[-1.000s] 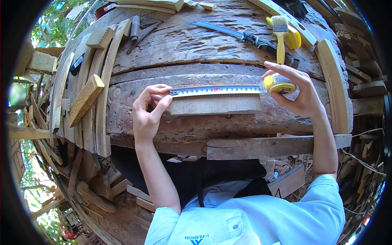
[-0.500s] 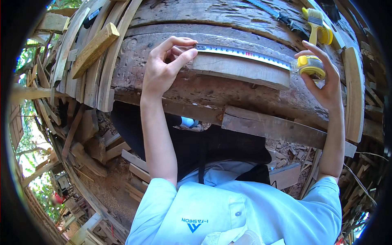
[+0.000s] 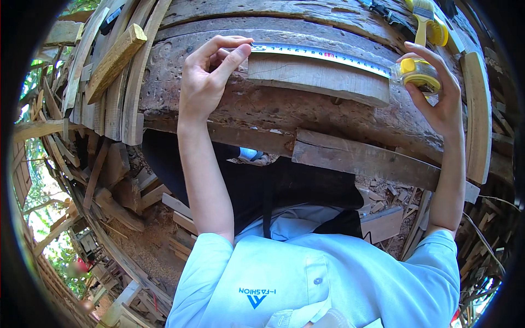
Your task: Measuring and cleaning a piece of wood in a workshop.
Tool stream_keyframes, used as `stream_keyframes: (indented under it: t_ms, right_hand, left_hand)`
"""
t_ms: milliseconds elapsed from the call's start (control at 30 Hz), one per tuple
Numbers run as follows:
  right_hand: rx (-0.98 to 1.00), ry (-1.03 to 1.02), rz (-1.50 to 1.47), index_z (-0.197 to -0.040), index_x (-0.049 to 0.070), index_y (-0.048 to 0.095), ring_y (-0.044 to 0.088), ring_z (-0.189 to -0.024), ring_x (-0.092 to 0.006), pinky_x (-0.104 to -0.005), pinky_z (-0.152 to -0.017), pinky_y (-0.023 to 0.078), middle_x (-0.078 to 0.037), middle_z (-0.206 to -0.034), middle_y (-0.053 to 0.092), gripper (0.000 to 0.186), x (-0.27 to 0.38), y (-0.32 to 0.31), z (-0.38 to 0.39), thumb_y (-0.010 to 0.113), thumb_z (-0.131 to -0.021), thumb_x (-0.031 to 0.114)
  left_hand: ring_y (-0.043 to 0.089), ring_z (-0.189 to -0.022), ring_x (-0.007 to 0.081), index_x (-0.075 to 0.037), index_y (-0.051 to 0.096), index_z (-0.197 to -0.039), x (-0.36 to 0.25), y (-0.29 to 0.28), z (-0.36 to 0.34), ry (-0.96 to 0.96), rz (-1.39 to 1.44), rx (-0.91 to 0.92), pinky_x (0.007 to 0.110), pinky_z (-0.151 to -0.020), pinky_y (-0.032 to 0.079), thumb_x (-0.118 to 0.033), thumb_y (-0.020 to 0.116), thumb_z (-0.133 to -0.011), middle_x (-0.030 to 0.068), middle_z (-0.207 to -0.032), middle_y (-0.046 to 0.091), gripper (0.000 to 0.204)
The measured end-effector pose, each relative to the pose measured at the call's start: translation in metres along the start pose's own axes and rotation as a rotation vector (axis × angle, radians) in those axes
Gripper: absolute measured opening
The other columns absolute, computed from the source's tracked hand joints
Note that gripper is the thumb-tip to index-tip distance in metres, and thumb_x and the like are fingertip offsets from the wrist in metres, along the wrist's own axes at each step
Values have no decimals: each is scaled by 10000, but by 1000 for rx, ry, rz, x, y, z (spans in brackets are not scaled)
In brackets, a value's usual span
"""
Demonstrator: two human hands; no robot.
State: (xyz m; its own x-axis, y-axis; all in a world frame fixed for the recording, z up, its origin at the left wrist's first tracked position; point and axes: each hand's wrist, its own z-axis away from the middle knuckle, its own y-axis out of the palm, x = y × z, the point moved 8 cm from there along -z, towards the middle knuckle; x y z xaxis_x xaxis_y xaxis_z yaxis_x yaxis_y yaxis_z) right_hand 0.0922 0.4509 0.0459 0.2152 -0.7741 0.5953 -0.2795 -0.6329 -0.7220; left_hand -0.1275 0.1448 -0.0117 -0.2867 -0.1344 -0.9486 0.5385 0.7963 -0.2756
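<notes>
A measuring tape's pulled-out blade (image 3: 328, 56) runs along the far edge of a short wooden board (image 3: 320, 82) on the workbench. My left hand (image 3: 206, 76) pinches the hooked end of the blade between thumb and forefinger, just beyond the board's left end. At the other end my right hand (image 3: 440, 82) grips the yellow, clear-sided tape case (image 3: 420, 75) between thumb and fingers, just past the board's right end. The blade is stretched nearly straight between both hands.
The thick, pitted workbench (image 3: 180, 71) has a narrow plank (image 3: 361, 156) along its near edge. A paintbrush (image 3: 423, 22) lies at the far right. Long wood strips (image 3: 134, 90) and a yellowish block (image 3: 115, 63) stand left; a curved board (image 3: 476, 117) lies right.
The whole view has shifted slightly. Both hands still hold the tape stretched along the board, and the blade's left end now sits a little farther past the board's left end.
</notes>
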Motion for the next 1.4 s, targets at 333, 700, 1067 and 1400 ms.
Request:
stream_keyframes:
  t_ms: [333,700,1067,1400]
  right_hand:
    - [-30,-44,11,-1438,141,611,671,-1228,-225,-391,-1024,566,-78,-1412,661,549,-4,-1,0,744,-911,61]
    - [0,-42,-7,-1379,78,648,736,-1080,-209,-356,-973,576,-111,-1276,734,568,8,-1,-8,754,-827,-3]
    - [1,-114,-8,-1315,80,694,736,-1053,-255,-382,-934,587,-129,-1203,748,533,20,-2,-15,762,-795,-15]
    - [19,-114,-39,-1340,56,682,728,-1012,-289,-410,-910,573,-150,-1172,742,572,23,-2,-15,779,-779,2]
  left_hand:
    - [556,-730,8,-113,820,-1086,-7,1,0,42,-31,-24,185,-653,404,-210,799,-946,-13,-969,761,171]
    - [594,-795,43,-55,803,-1098,-13,3,3,69,-63,-20,207,-740,461,-143,782,-955,43,-1090,774,169]
    - [531,-740,17,-99,803,-1104,-19,4,1,44,-87,-10,195,-674,400,-85,753,-940,-34,-937,726,172]
    - [604,-802,45,-95,825,-1100,-17,2,2,62,-54,-8,204,-733,486,-150,787,-944,23,-1089,769,169]
